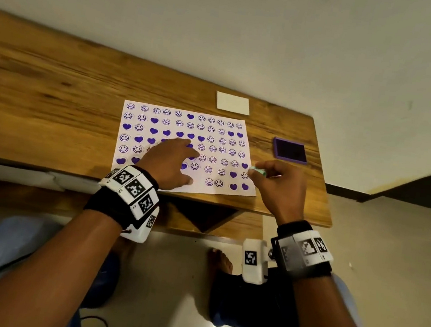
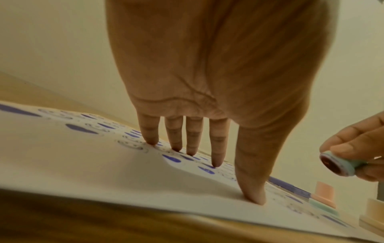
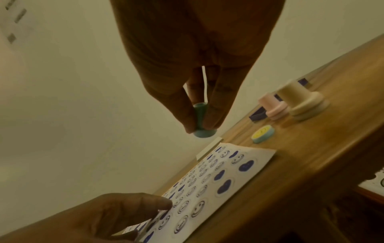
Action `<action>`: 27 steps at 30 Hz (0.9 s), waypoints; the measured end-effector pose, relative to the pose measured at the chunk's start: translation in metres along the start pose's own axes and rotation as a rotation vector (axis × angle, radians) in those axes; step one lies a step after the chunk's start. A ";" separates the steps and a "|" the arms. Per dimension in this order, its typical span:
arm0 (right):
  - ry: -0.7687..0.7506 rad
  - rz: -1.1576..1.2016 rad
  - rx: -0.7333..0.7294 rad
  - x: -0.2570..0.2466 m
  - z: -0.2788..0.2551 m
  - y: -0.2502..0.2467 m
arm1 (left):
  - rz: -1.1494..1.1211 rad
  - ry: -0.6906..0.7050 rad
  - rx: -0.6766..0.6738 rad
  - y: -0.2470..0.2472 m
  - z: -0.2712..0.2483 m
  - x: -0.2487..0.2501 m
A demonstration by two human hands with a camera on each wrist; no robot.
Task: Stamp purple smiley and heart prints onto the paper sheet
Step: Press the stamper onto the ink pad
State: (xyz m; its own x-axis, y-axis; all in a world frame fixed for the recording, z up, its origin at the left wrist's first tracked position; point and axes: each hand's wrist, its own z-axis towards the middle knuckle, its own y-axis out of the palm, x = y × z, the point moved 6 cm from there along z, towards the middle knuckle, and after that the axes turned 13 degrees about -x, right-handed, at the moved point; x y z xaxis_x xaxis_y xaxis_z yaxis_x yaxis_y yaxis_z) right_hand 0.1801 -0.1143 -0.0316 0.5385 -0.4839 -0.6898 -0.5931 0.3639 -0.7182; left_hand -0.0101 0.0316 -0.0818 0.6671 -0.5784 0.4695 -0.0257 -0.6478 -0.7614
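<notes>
The left hand [image 1: 166, 161] lies with fingers spread flat on the paper sheet [image 1: 237, 152] near the table [image 1: 55, 82] edge, likely to keep it from sliding. The right hand [image 1: 279, 182] has its grip clamped on a small green stamp [image 2: 340, 163], above the sheet's right edge.

Left hand [image 1: 166, 161] hides prints; stamp [image 2: 336, 164] design too blurred.

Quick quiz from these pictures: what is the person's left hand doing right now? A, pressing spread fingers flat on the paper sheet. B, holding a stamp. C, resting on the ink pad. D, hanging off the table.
A: the left hand presses its straight, spread fingers down on the paper sheet.
</notes>
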 end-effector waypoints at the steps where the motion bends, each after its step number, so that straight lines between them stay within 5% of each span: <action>1: 0.003 0.015 0.001 0.003 0.000 -0.001 | -0.002 0.000 0.003 -0.001 0.000 0.000; 16: -0.045 0.187 0.106 0.018 0.007 -0.038 | -0.076 0.032 0.046 0.000 0.006 -0.004; 27: 0.020 0.183 0.118 0.037 0.012 -0.063 | -0.119 0.113 0.199 -0.004 0.004 0.006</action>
State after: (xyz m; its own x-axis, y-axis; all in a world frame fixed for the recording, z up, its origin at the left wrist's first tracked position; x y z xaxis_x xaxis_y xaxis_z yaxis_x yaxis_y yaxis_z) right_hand 0.2442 -0.1458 -0.0128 0.4156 -0.4162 -0.8088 -0.6052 0.5373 -0.5874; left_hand -0.0025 0.0327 -0.0780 0.5685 -0.5629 0.6000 0.2030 -0.6108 -0.7653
